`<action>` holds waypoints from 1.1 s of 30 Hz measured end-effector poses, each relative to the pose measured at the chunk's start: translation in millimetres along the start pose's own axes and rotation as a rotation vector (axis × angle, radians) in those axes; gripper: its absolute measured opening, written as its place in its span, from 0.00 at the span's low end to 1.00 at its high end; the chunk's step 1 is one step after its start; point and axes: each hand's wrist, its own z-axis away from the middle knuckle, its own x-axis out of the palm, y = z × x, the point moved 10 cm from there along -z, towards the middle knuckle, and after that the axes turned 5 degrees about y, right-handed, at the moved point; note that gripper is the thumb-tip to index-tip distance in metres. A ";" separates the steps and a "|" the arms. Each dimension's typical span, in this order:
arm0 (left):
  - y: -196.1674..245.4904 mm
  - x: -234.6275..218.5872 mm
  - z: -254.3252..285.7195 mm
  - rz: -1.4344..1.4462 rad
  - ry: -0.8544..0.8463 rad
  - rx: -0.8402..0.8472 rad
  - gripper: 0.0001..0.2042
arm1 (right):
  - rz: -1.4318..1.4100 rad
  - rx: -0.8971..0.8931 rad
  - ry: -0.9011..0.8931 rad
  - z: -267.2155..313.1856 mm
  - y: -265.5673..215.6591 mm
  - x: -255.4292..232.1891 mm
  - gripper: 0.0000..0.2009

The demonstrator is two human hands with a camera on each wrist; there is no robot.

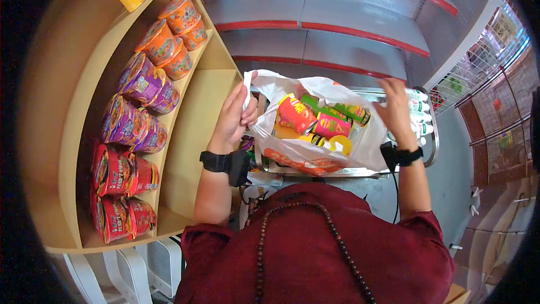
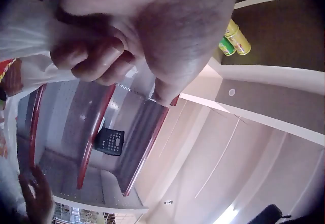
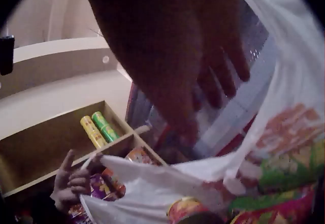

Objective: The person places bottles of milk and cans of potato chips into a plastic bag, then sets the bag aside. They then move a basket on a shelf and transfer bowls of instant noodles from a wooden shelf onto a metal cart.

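- White bag sits between the two hands, on a cart with a shiny metal rim.
- The left hand is at the bag's left edge, its fingers curled around the plastic, holding it tight.
- The right hand is by the bag's right side. Its fingers are loose and spread out, gripping nothing. I cannot tell if it touches the bag.
- The bag is thin, crinkly and wide at the top, with orange print on its front.
- Inside the bag are a red can, a pink can, green cans and a round yellow lid.
- Right of the bag are white bottles.
- Left of the bag, a wooden shelf holds orange cups, purple cups and red cups.
- Behind the bag are grey shelves with red edges.
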 end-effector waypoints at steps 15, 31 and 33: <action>16.4 25.7 -25.2 -0.138 -0.033 0.015 0.19 | -1.026 0.848 -0.116 59.0 98.7 -7.0 0.15; 12.8 -27.5 -6.2 -0.224 0.165 0.136 0.19 | -1.276 0.503 0.144 9.5 42.8 -55.8 0.33; 11.0 -32.1 -4.4 -0.263 0.212 0.123 0.19 | -1.278 0.525 0.136 9.9 38.5 -51.3 0.34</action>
